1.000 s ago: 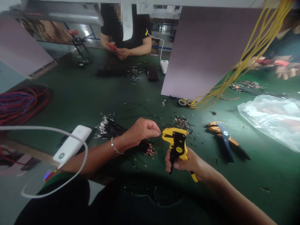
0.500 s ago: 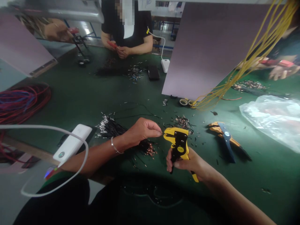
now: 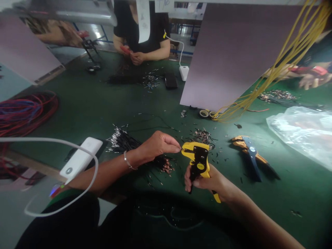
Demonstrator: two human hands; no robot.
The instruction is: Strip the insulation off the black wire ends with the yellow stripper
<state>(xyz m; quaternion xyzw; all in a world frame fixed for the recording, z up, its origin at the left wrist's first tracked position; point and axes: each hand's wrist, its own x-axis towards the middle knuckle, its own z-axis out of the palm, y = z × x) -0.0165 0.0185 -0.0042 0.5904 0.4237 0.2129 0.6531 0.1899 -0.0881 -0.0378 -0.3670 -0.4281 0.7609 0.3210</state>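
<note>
My left hand (image 3: 158, 146) is closed in a pinch, its fingertips at the jaws of a yellow and black wire stripper (image 3: 200, 155). A thin wire, mostly hidden by the fingers, seems to be held there. My right hand (image 3: 211, 181) is wrapped round the stripper's handles, with the jaws pointing left. Under my left wrist lies a bundle of black wires (image 3: 126, 141), silvery tips at one end and bare copper ends (image 3: 166, 166) at the other. Behind the stripper is a heap of short cut wire scraps (image 3: 201, 136).
A blue and orange wire stripper (image 3: 250, 150) lies to the right, near a clear plastic bag (image 3: 298, 129). Yellow wires (image 3: 269, 79) hang by an upright panel (image 3: 228, 55). At left are a white power bank (image 3: 81, 157), its cable and coiled red wires (image 3: 26, 110). Co-workers sit across.
My left fingertips have come slightly closer to the stripper's jaws. My right hand keeps its grip on the handles. The whole view has shifted slightly.
</note>
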